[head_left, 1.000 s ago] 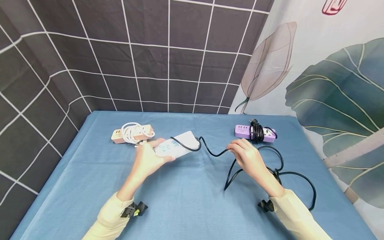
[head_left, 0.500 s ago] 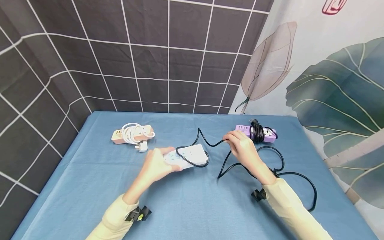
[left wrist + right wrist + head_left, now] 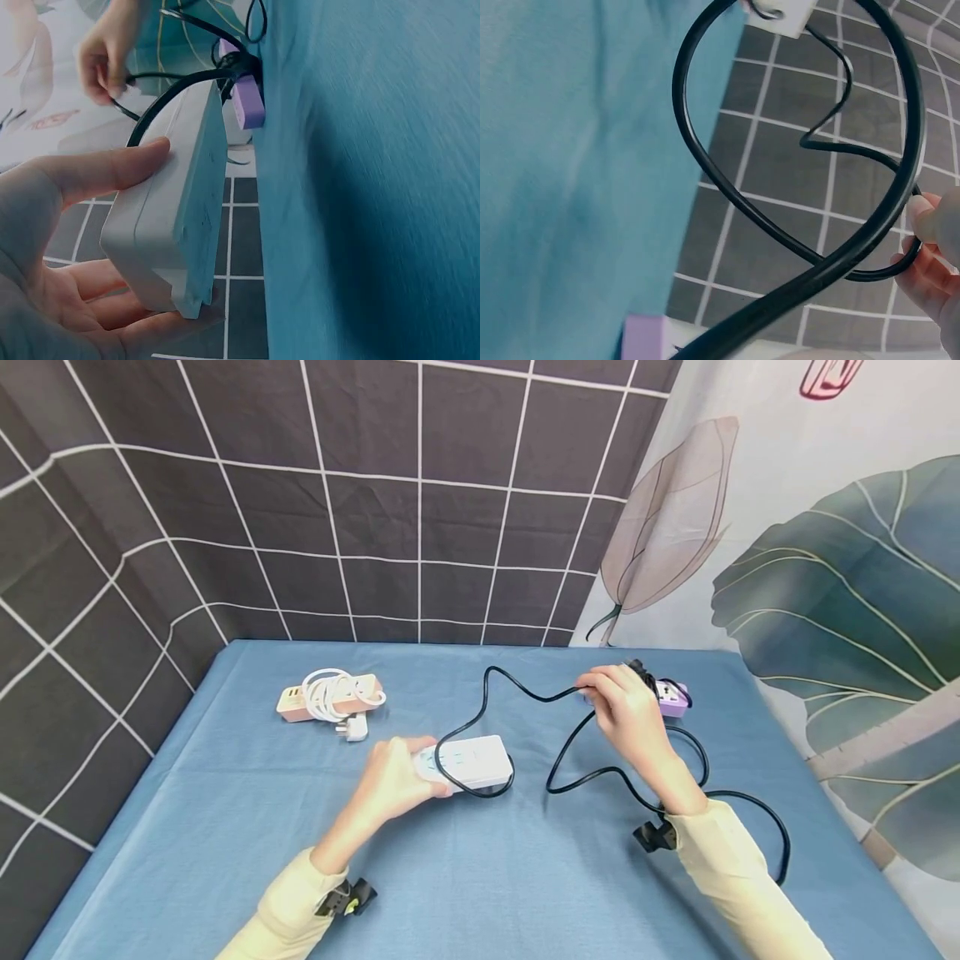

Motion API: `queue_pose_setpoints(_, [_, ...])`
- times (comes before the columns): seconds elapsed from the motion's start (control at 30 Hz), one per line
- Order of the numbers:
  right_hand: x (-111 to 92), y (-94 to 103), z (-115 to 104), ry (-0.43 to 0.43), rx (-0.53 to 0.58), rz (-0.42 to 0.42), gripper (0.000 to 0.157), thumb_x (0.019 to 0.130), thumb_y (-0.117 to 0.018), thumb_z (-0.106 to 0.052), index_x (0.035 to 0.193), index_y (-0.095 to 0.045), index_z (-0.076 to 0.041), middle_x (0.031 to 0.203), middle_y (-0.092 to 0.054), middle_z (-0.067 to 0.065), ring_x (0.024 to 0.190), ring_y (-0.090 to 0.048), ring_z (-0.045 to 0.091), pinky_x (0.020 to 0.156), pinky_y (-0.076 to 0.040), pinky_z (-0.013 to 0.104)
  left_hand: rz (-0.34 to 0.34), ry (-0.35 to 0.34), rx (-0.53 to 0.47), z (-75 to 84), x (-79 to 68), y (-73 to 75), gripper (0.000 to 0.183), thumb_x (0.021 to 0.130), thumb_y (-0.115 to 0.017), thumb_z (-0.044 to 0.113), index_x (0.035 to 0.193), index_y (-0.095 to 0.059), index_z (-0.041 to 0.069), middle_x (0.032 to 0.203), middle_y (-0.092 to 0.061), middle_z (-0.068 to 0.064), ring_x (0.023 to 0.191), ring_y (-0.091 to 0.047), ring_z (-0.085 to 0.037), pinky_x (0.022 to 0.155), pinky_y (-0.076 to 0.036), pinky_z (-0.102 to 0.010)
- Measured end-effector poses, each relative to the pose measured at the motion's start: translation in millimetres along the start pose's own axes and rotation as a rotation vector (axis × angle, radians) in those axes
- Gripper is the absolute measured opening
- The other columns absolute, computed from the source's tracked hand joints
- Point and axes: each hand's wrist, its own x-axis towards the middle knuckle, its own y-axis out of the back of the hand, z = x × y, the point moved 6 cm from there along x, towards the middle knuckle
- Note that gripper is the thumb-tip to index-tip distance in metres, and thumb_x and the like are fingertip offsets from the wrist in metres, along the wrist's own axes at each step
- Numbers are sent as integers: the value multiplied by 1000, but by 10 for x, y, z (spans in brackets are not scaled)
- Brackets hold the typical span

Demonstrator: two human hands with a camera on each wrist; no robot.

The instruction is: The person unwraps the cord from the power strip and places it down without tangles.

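Observation:
A white power strip (image 3: 476,762) is held by my left hand (image 3: 393,777) at its left end, above the blue cloth. In the left wrist view the thumb lies on one side of the strip (image 3: 165,202) and the fingers on the other. Its black cord (image 3: 547,700) loops round the strip's front and crosses its socket face. From there the cord arches up to my right hand (image 3: 626,714), which pinches it between thumb and fingertips. The right wrist view shows that pinch by the fingers (image 3: 930,255), with a thick cord loop near the camera.
At the back left lies a pink power strip (image 3: 300,702) wound with white cord, its white plug (image 3: 356,727) beside it. A purple power strip (image 3: 673,700) with coiled black cord sits behind my right hand. Loose black cord (image 3: 783,835) trails on the right.
My left hand has brought the white power strip rightward and nearer to me. My right hand shifted left, then back right and up, still pinching the cord. The cord now arches higher.

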Motion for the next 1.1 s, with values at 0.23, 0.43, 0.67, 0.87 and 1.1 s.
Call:
queue_pose_setpoints(0.23, [53, 251, 6, -45, -14, 62, 17, 83, -63, 11, 91, -71, -2, 91, -69, 11, 81, -57, 26, 70, -39, 30, 61, -15, 19, -95, 34, 60, 59, 52, -89, 22, 107, -72, 6, 98, -74, -10, 81, -65, -23, 69, -47, -34])
queue_pose_setpoints(0.43, [12, 391, -4, -44, -38, 81, 14, 84, -62, 10, 89, -70, -1, 93, -69, 13, 86, -59, 27, 74, -41, 29, 117, -5, 23, -172, 74, 137, 54, 54, -88, 22, 105, -72, 8, 93, -74, -11, 76, -62, -24, 67, -42, -35])
queue_pose_setpoints(0.67, [-59, 525, -20, -44, -41, 85, 16, 82, -64, 12, 90, -71, 0, 89, -68, 13, 79, -53, 21, 67, -35, 24, 172, 56, 18, -277, 48, 192, 56, 57, -88, 26, 108, -71, 9, 99, -73, -13, 86, -64, -30, 76, -43, -43])
queue_pose_setpoints(0.87, [-147, 611, 15, -45, -42, 68, 21, 77, -67, 15, 90, -71, -2, 90, -69, 12, 81, -54, 20, 68, -35, 25, 218, 92, 24, -383, -10, 272, 58, 59, -88, 28, 110, -71, 8, 100, -73, -16, 85, -64, -32, 73, -45, -44])
queue_pose_setpoints(1.1, [-270, 615, 52, -16, -27, 5, 26, 71, -72, 17, 87, -70, -3, 89, -68, 11, 83, -56, 22, 89, -38, 20, 277, 200, -26, -523, -88, 460, 66, 61, -88, 26, 119, -67, 5, 111, -70, -19, 90, -63, -34, 76, -43, -43])
